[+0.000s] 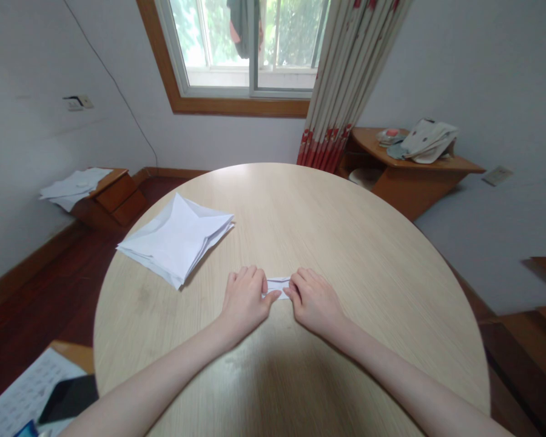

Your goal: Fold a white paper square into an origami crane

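A small piece of folded white paper (277, 287) lies flat on the round wooden table (327, 218), in front of me. My left hand (248, 294) grips its left end, fingers curled over it and thumb along the near edge. At the right end, my right hand (313, 296) is closed on the same paper, thumb and fingers pinched together. Only the middle strip of the paper shows between the hands; both its ends are hidden under my fingers. Farther left on the table rests a stack of white paper sheets (177, 237), its corners slightly fanned.
At the lower left, a black phone (70, 399) lies beside a printed sheet (25, 388). A small wooden cabinet (118, 197) with papers stands left. A wooden desk (418, 176) bearing a cloth bag (430, 141) is at right, near the curtain (346, 79).
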### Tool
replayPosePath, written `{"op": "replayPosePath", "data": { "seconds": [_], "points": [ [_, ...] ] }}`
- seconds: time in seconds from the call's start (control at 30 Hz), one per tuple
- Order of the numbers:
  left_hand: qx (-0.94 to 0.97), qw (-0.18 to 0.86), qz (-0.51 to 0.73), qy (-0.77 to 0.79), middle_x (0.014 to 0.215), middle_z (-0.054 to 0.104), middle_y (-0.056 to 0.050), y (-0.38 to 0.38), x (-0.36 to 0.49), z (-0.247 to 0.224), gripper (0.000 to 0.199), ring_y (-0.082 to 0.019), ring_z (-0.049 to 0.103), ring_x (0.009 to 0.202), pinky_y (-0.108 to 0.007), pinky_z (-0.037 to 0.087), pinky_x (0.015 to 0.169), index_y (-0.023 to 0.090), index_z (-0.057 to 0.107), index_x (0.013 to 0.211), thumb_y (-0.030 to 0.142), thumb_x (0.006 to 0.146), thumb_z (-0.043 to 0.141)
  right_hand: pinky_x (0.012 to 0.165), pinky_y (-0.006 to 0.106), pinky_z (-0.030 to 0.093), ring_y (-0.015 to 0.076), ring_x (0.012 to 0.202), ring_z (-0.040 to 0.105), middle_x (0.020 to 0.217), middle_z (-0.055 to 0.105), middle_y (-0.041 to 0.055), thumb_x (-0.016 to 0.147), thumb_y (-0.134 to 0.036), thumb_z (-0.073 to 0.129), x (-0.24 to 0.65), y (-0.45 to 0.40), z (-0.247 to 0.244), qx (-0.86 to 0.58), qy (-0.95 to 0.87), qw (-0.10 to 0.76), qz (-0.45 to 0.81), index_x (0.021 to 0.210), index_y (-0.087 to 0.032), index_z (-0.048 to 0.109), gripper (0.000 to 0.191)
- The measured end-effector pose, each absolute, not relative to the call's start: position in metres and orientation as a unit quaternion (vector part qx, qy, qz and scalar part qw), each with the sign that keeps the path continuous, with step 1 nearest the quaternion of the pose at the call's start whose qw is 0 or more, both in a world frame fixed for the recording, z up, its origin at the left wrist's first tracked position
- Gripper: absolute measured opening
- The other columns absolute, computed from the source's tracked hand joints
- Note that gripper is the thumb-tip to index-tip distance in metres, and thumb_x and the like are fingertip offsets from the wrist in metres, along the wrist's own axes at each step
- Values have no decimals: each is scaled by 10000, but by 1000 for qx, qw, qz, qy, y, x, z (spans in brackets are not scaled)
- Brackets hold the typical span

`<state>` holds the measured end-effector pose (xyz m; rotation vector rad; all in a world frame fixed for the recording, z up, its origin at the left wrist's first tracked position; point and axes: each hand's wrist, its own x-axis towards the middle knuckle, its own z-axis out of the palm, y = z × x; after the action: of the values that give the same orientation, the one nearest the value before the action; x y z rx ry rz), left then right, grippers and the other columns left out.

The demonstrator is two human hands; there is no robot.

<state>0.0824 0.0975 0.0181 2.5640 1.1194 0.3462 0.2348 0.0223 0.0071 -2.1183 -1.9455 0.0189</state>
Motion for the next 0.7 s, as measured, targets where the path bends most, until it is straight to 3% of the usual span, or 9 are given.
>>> {"op": "replayPosePath", "data": {
  "seconds": [0.33,0.7],
  "points": [
    [880,216,74,416,905,573,-25,114,71,24,265,-243,522,951,-336,288,767,192,524,794,404,801,681,688,307,352,200,784,537,817,599,59,902,-227,499,237,22,8,-730,-670,130,12,789,-176,570,143],
    [883,201,37,423,889,551,-24,124,55,34,231,-250,516,957,-339,287,786,189,530,774,341,773,705,687,310,345,201,790,532,822,605,56,904,-236,508,238,21,6,-725,-675,138,-2,781,-181,567,147]
  ]
}}
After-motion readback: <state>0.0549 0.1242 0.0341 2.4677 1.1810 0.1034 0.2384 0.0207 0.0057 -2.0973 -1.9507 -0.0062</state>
